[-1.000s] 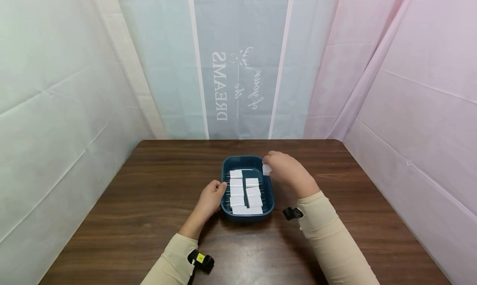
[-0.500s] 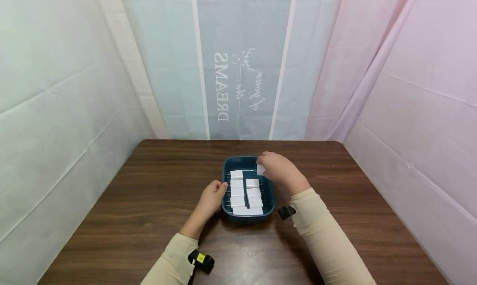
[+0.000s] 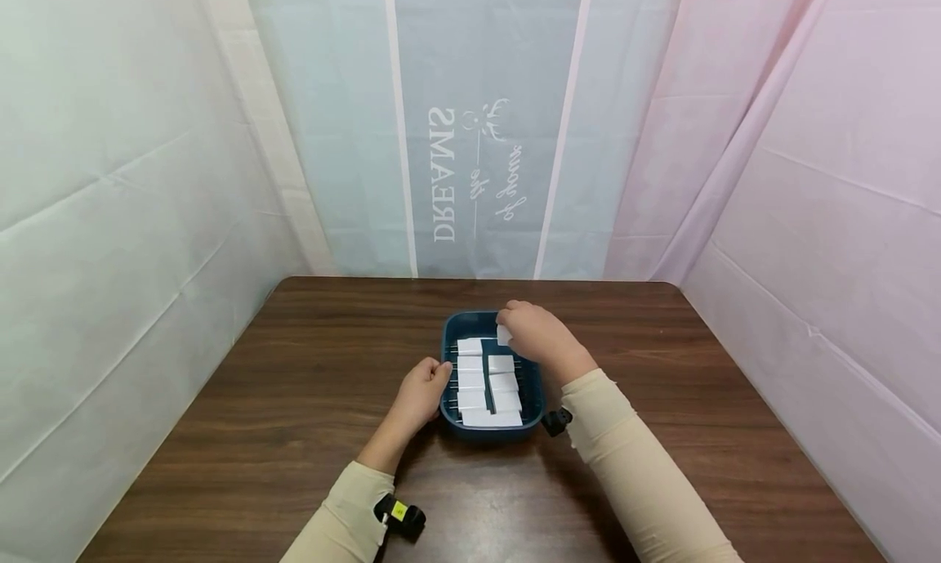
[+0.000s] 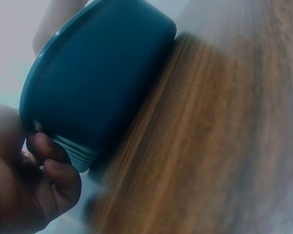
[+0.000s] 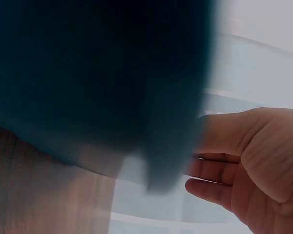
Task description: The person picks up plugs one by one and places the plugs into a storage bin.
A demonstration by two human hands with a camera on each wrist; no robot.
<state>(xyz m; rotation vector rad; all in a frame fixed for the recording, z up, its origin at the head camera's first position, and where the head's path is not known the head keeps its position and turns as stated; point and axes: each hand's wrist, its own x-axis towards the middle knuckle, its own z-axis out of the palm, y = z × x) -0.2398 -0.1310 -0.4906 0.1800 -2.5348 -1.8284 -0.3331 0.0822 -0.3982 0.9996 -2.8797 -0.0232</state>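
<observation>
A deep teal plastic tray (image 3: 494,435) stands on the table. Inside it, small white rectangular pieces (image 3: 470,379) lie in two columns, with thin dark prongs showing at their outer sides. My left hand (image 3: 413,398) grips the tray's left edge; the left wrist view shows its curled fingers (image 4: 61,175) against the tray's side wall (image 4: 102,73). Over the tray's far right corner, my right hand (image 3: 542,342) pinches another white piece (image 3: 503,335). In the right wrist view the tray wall (image 5: 88,73) hides that piece and the fingertips.
Brown wood-grain tabletop (image 3: 331,342) surrounds the tray. Behind it hangs a pale blue curtain (image 3: 500,56) with mirrored lettering. White cloth walls (image 3: 147,220) close off both sides. A small black camera is strapped at each wrist.
My right hand has moved left, carrying the white piece from the tray's right rim to above its far right part. The left hand keeps its grip on the edge.
</observation>
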